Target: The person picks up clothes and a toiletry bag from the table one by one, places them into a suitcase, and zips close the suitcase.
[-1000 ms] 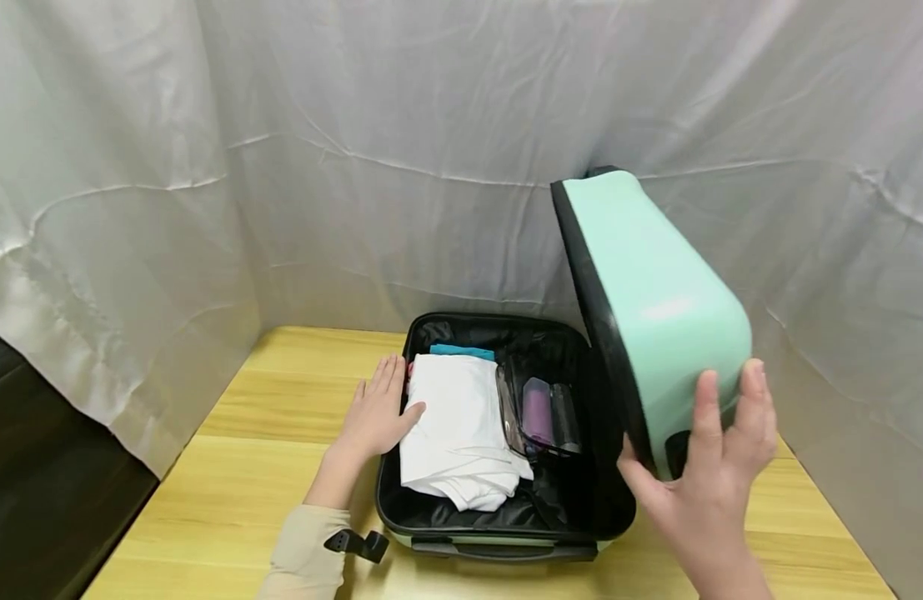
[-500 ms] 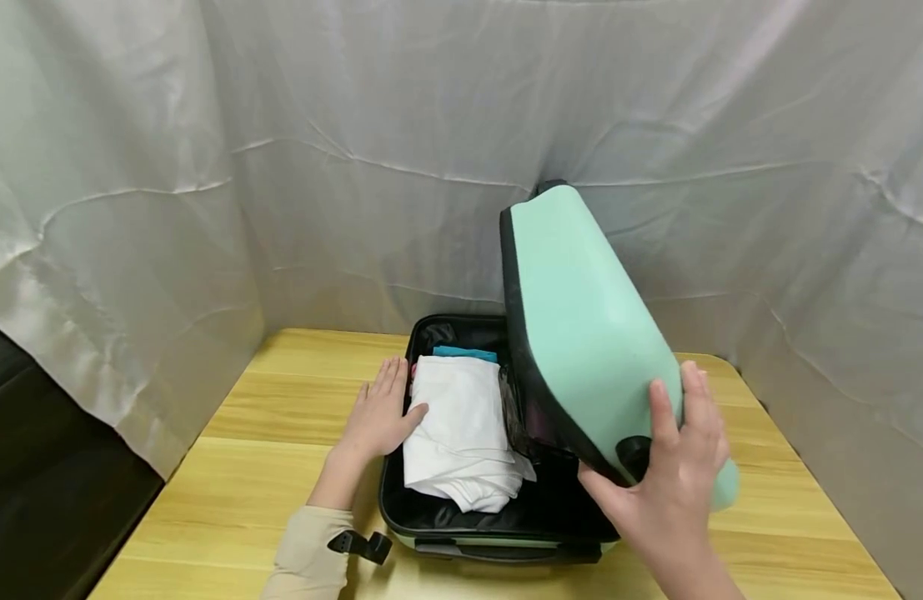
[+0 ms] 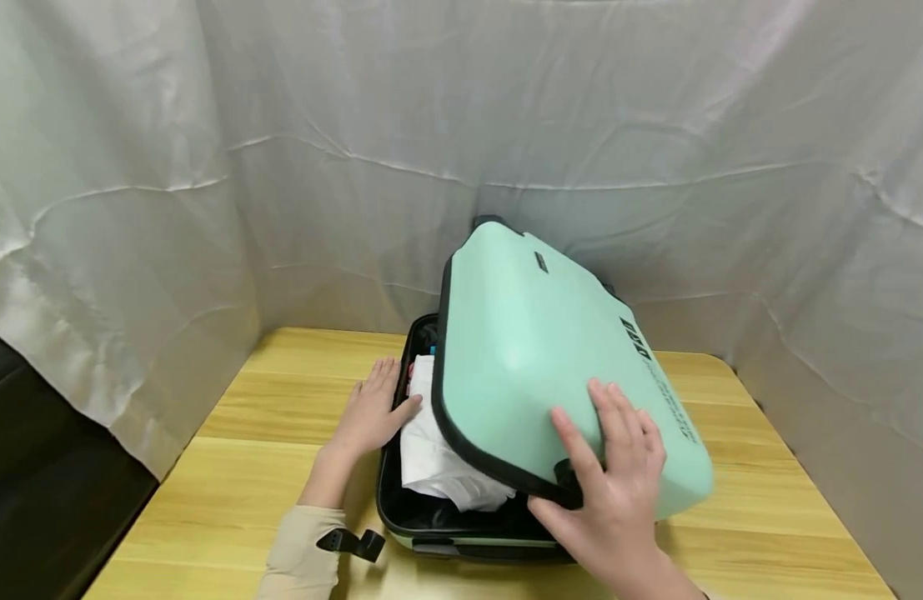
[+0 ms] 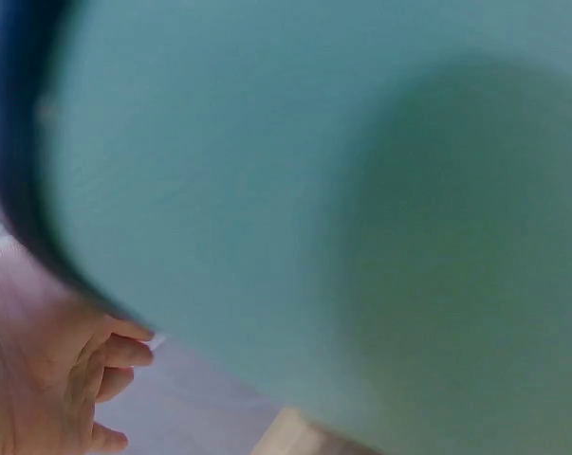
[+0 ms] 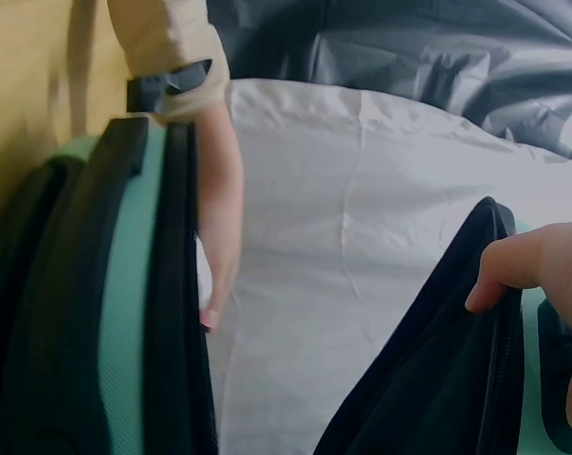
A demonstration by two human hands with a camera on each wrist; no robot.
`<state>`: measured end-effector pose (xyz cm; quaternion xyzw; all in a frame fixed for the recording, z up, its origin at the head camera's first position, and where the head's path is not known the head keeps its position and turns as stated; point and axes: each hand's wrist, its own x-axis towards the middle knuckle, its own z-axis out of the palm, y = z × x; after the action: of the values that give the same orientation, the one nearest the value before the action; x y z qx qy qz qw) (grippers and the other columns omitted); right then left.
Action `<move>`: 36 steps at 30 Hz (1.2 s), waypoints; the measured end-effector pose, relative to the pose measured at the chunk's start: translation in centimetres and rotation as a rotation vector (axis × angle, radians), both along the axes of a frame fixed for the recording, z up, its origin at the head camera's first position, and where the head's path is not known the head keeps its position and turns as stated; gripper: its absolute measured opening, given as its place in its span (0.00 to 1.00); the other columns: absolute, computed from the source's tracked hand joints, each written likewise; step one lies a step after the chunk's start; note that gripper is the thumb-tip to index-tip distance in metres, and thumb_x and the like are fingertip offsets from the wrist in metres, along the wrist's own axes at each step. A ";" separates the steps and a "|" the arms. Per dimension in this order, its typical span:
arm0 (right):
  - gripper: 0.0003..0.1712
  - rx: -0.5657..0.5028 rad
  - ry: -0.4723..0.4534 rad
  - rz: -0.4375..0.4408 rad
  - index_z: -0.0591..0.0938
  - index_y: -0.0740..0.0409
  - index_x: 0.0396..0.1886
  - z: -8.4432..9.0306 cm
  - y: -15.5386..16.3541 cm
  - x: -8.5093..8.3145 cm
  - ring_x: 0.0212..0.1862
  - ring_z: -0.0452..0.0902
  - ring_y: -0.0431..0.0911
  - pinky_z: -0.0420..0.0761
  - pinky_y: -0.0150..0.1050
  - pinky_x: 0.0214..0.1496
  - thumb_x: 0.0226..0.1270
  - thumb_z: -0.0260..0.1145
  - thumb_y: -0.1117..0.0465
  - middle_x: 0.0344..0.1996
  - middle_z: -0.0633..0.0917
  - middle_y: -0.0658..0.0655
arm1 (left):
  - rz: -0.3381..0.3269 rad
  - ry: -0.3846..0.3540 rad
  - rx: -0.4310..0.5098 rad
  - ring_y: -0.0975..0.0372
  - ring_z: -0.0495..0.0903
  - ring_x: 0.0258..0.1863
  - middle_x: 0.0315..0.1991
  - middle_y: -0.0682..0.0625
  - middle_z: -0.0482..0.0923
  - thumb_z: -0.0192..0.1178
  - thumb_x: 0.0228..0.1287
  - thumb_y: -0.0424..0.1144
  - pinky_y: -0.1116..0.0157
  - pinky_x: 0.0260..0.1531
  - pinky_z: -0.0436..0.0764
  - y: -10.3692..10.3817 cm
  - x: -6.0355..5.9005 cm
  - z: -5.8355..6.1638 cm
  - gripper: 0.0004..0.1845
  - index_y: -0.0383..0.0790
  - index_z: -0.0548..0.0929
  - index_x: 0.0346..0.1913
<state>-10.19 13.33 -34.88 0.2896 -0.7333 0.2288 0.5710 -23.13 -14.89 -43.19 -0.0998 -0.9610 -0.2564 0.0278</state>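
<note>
A mint-green suitcase lid (image 3: pixel 521 350) with black trim is tilted over the black-lined suitcase base (image 3: pixel 429 518), covering its right side. My right hand (image 3: pixel 619 492) holds the lid's near corner, fingers spread on the outer shell; the thumb (image 5: pixel 508 270) hooks over the zipper edge in the right wrist view. At the base's left rim my left hand (image 3: pixel 371 412) rests with straight fingers, its thumb over a folded white cloth (image 3: pixel 434 454) packed inside. Slivers of blue and pink show beside the cloth. The suitcase's mint shell (image 4: pixel 229 190) fills most of the left wrist view.
The suitcase lies on a wooden table (image 3: pixel 281 417), close to a grey-white curtain (image 3: pixel 356 183) behind it. A black strap with a small camera (image 3: pixel 350 542) sits on the left sleeve. Dark material (image 3: pixel 48 467) hangs at the far left.
The right hand has swung the lid leftward and down over the base, hiding the purple and dark items and most of the cloth. My left hand has stayed at the left rim.
</note>
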 end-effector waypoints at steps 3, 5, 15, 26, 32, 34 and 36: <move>0.33 0.043 -0.026 0.007 0.80 0.56 0.58 -0.7 -0.3 0.0 0.66 0.66 0.63 0.54 0.58 0.66 0.48 0.60 0.53 0.62 0.74 0.71 | -0.015 0.009 0.016 0.47 0.43 0.79 0.78 0.39 0.49 0.47 0.73 0.58 0.39 0.73 0.47 -0.5 0.0 0.2 0.40 0.35 0.53 0.76; 0.36 0.081 -0.048 0.013 0.81 0.55 0.57 -1.1 -0.5 0.1 0.66 0.66 0.64 0.55 0.60 0.65 0.41 0.63 0.54 0.62 0.75 0.71 | -0.019 0.007 0.012 0.47 0.43 0.79 0.77 0.39 0.50 0.46 0.73 0.58 0.40 0.74 0.47 -0.9 0.0 0.2 0.39 0.35 0.55 0.76; 0.52 0.242 -0.060 0.048 0.82 0.50 0.57 -2.7 -2.1 0.3 0.62 0.70 0.66 0.57 0.63 0.60 0.12 0.68 0.61 0.60 0.77 0.69 | -0.013 0.059 -0.023 0.44 0.46 0.78 0.75 0.37 0.56 0.47 0.75 0.52 0.39 0.73 0.49 -2.5 0.4 0.9 0.31 0.34 0.66 0.71; 0.59 0.317 -0.070 0.021 0.81 0.45 0.60 -4.0 -3.2 0.2 0.63 0.70 0.63 0.57 0.62 0.62 0.05 0.73 0.61 0.62 0.77 0.66 | -0.005 0.079 -0.005 0.45 0.47 0.78 0.75 0.38 0.57 0.47 0.75 0.53 0.40 0.73 0.50 -2.4 0.5 1.8 0.31 0.35 0.67 0.71; 0.60 0.348 -0.059 0.013 0.80 0.43 0.61 -5.0 -4.2 0.2 0.63 0.71 0.63 0.58 0.62 0.61 0.07 0.74 0.61 0.62 0.78 0.66 | -0.002 0.089 0.001 0.44 0.46 0.77 0.74 0.36 0.57 0.48 0.74 0.52 0.40 0.73 0.51 -2.9 0.7 2.1 0.31 0.34 0.66 0.71; 0.56 0.358 -0.056 0.014 0.79 0.43 0.62 -5.4 -4.5 0.2 0.63 0.71 0.63 0.57 0.63 0.61 0.14 0.70 0.62 0.62 0.77 0.65 | 0.004 0.101 0.013 0.44 0.46 0.77 0.74 0.36 0.57 0.49 0.74 0.51 0.40 0.73 0.50 -3.2 0.8 2.2 0.31 0.34 0.66 0.71; 0.47 0.363 -0.037 0.011 0.79 0.43 0.62 -5.9 -4.8 0.2 0.62 0.72 0.63 0.58 0.62 0.61 0.29 0.64 0.63 0.62 0.78 0.64 | 0.007 0.114 0.021 0.44 0.46 0.78 0.75 0.36 0.57 0.50 0.74 0.51 0.40 0.73 0.50 -3.5 1.0 2.5 0.31 0.34 0.66 0.71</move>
<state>-9.99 8.53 -40.77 0.3876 -0.7715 0.1010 0.4944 -22.18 -18.40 -40.73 -0.1106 -0.9554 -0.2605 0.0843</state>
